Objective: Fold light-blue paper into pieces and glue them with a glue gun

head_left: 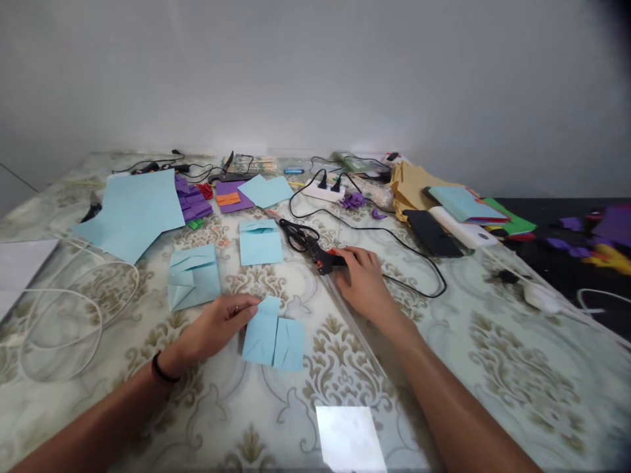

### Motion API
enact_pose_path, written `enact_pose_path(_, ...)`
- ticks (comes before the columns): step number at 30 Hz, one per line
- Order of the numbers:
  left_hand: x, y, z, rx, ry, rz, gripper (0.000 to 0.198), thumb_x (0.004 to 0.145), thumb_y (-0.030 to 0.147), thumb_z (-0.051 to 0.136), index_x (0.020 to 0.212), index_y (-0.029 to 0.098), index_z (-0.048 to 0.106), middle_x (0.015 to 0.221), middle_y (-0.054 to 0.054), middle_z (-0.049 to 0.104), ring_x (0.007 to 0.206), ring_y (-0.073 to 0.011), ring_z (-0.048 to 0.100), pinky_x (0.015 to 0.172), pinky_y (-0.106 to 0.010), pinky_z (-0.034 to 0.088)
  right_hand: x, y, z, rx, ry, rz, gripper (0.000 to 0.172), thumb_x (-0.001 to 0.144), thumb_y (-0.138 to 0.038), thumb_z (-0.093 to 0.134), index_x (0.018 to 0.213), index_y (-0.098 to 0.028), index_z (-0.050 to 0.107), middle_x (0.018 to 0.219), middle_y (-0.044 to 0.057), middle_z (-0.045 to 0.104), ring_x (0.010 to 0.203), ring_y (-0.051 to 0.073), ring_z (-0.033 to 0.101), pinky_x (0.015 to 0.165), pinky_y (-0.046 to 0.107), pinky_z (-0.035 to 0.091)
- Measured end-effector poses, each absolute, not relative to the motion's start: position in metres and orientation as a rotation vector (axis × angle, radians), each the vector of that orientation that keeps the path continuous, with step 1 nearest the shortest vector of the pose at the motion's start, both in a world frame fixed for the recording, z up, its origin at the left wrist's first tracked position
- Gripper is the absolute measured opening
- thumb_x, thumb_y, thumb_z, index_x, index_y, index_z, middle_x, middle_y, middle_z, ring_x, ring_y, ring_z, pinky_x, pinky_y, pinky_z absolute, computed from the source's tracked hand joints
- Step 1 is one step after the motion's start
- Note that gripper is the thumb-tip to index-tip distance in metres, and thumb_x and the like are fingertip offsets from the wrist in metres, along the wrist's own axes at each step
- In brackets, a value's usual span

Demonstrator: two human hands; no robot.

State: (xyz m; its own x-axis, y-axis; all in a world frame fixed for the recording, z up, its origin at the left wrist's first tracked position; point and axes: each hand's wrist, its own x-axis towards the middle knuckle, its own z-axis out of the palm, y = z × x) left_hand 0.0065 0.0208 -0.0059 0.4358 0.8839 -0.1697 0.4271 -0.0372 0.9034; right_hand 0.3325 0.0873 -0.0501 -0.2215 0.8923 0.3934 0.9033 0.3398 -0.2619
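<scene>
My left hand (229,322) pinches the upper edge of a light blue folded paper piece (261,335) between thumb and fingers. A second blue paper piece (290,345) lies against its right side. My right hand (362,279) is closed around the grip of a black and orange glue gun (323,258), its fingers partly hidden by the back of the hand. From the gun a long clear stick (352,322) runs toward me over the table. Black-handled scissors (299,234) lie just beyond the gun. Two folded blue paper pockets (260,246) (194,279) rest farther left.
A large blue sheet (140,213) and purple paper strips (192,200) lie at the back left. White cable loops (101,322) cover the left side. At the back is a power strip (323,190) with black cords. On the right are a phone (434,233), a white power bank (463,228) and stacked coloured paper (463,203).
</scene>
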Motion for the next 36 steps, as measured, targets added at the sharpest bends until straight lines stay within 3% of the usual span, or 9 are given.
enact_pose_path(3, 0.007, 0.019, -0.008, 1.602, 1.173, 0.557, 0.029, 0.101, 0.04, 0.052, 0.119, 0.019, 0.061, 0.072, 0.003, 0.054, 0.066, -0.0156, 0.05, 0.06, -0.026, 0.039, 0.329, 0.09, -0.049, -1.614, -2.11, 0.004, 0.05, 0.086, -0.013, 0.051, 0.135, -0.011, 0.059, 0.119, 0.02, 0.062, 0.11, 0.038, 0.052, 0.101, 0.054, 0.045)
enact_pose_path(6, 0.008, 0.018, -0.012, 1.546, 1.107, 0.549, 0.029, 0.102, 0.039, 0.049, 0.125, 0.021, 0.052, 0.063, 0.007, 0.047, 0.058, -0.0147, 0.047, 0.056, -0.025, 0.036, 0.327, 0.089, -0.044, -1.635, -2.126, 0.03, 0.053, 0.083, -0.012, 0.052, 0.136, -0.015, 0.058, 0.11, 0.017, 0.063, 0.105, 0.037, 0.053, 0.095, 0.051, 0.047)
enact_pose_path(9, 0.008, 0.019, -0.017, 1.483, 1.118, 0.571, 0.024, 0.101, 0.039, 0.052, 0.117, 0.021, 0.051, 0.064, 0.006, 0.051, 0.059, -0.0148, 0.051, 0.056, -0.024, 0.039, 0.324, 0.086, -0.038, -1.66, -2.181, 0.048, 0.047, 0.081, -0.013, 0.054, 0.127, -0.017, 0.063, 0.105, 0.016, 0.065, 0.104, 0.037, 0.054, 0.091, 0.049, 0.047)
enact_pose_path(15, 0.009, 0.022, -0.02, 1.53, 1.202, 0.614, 0.021, 0.099, 0.041, 0.056, 0.097, 0.019, 0.057, 0.063, 0.007, 0.045, 0.058, -0.012, 0.044, 0.054, -0.023, 0.033, 0.327, 0.084, -0.029, -1.524, -1.94, 0.4, 0.039, 0.083, -0.022, 0.056, 0.121, -0.019, 0.059, 0.109, 0.013, 0.069, 0.099, 0.031, 0.062, 0.085, 0.042, 0.049)
enact_pose_path(20, 0.011, 0.022, -0.013, 1.54, 1.187, 0.627, 0.025, 0.096, 0.041, 0.058, 0.088, 0.017, 0.06, 0.072, 0.003, 0.05, 0.065, -0.0125, 0.044, 0.059, -0.024, 0.034, 0.331, 0.08, -0.023, -1.59, -1.684, 0.511, 0.027, 0.092, -0.041, 0.056, 0.106, -0.019, 0.062, 0.091, 0.008, 0.07, 0.083, 0.027, 0.064, 0.075, 0.037, 0.047)
enact_pose_path(26, 0.011, 0.019, -0.011, 1.413, 1.16, 0.627, 0.026, 0.097, 0.045, 0.056, 0.094, 0.02, 0.054, 0.064, 0.008, 0.038, 0.054, -0.0104, 0.033, 0.049, -0.022, 0.025, 0.319, 0.057, -0.009, -1.592, -1.7, 0.683, 0.037, 0.098, -0.056, 0.051, 0.09, -0.023, 0.064, 0.086, 0.006, 0.07, 0.079, 0.025, 0.063, 0.073, 0.036, 0.047)
enact_pose_path(30, 0.012, 0.017, -0.014, 1.344, 1.175, 0.614, 0.028, 0.096, 0.045, 0.057, 0.109, 0.02, 0.054, 0.061, 0.009, 0.039, 0.05, -0.0103, 0.031, 0.045, -0.022, 0.021, 0.296, 0.036, 0.004, -1.354, -1.87, 0.863, 0.022, 0.096, -0.045, 0.061, 0.089, -0.024, 0.061, 0.079, 0.002, 0.064, 0.072, 0.02, 0.059, 0.067, 0.032, 0.046)
enact_pose_path(36, 0.015, 0.013, -0.011, 1.278, 1.082, 0.563, 0.036, 0.089, 0.035, 0.06, 0.122, 0.021, 0.055, 0.068, 0.005, 0.046, 0.059, -0.0127, 0.04, 0.053, -0.024, 0.031, 0.273, 0.02, 0.002, -0.991, -2.035, 1.041, 0.01, 0.09, -0.021, 0.064, 0.081, -0.022, 0.06, 0.082, 0.003, 0.06, 0.07, 0.017, 0.059, 0.062, 0.03, 0.045)
